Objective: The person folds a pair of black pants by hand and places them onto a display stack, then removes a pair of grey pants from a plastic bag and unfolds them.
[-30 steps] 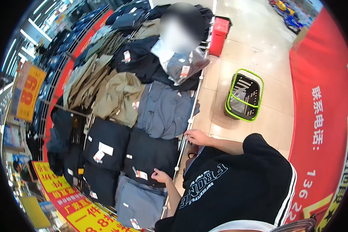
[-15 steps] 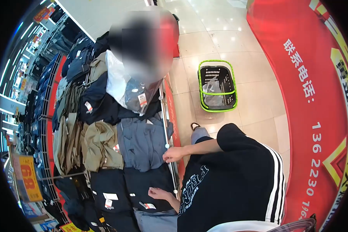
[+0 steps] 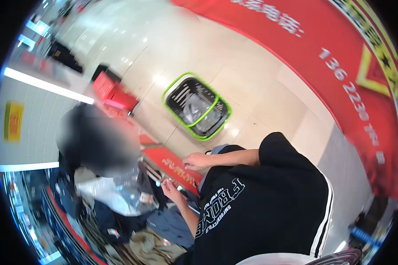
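Note:
My right hand [image 3: 196, 161] is near the red shelf edge [image 3: 174, 165], its fingers curled together and nothing visible in them. Lower in view, my left hand [image 3: 170, 189] is raised beside the rail at the display's edge, fingertips drawn together, with no object showing between them. Grey-blue folded trousers [image 3: 172, 225] lie below my left hand. To its left is a garment in clear plastic [image 3: 115, 194] with an orange and white tag. On the tiled floor beyond my right hand stands a black shopping basket with green rim and handle [image 3: 198, 108], holding something clear plastic.
Another person, blurred, has a dark head [image 3: 97, 141] close to the display's far end. Khaki trousers [image 3: 157, 249] lie at the bottom. A red banner [image 3: 296, 57] curves along the upper right, and a red box-like object [image 3: 115, 95] stands on the floor.
My view has turned toward the aisle, so the basket and clothes appear shifted left or downward. My left hand has risen from above the black trousers to near the rail.

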Available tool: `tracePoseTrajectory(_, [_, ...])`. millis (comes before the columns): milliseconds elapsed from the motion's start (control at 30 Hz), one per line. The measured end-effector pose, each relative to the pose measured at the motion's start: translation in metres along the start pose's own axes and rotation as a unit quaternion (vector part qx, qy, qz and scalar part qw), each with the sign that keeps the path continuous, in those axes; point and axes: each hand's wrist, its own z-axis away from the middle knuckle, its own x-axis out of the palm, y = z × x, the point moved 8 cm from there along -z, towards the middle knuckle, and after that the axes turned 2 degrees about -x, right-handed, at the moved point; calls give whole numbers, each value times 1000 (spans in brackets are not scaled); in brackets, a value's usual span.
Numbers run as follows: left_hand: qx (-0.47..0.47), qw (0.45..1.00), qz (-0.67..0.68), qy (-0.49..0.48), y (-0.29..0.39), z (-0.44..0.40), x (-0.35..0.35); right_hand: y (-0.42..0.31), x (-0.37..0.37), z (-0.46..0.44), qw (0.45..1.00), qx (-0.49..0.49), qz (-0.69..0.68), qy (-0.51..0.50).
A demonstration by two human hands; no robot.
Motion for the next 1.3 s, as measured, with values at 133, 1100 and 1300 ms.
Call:
tracePoseTrajectory(133, [-70, 989, -17, -127, -9, -39, 59, 34, -45, 20, 991, 63, 33, 115])
tracePoseTrajectory(1100, [-50, 698, -649, 299, 63, -244, -42, 75, -136, 175, 852, 320, 5, 414])
tracePoseTrajectory(1300, [-67, 728, -632, 257, 70, -226, -33, 78, -132, 139, 887, 305, 5, 345])
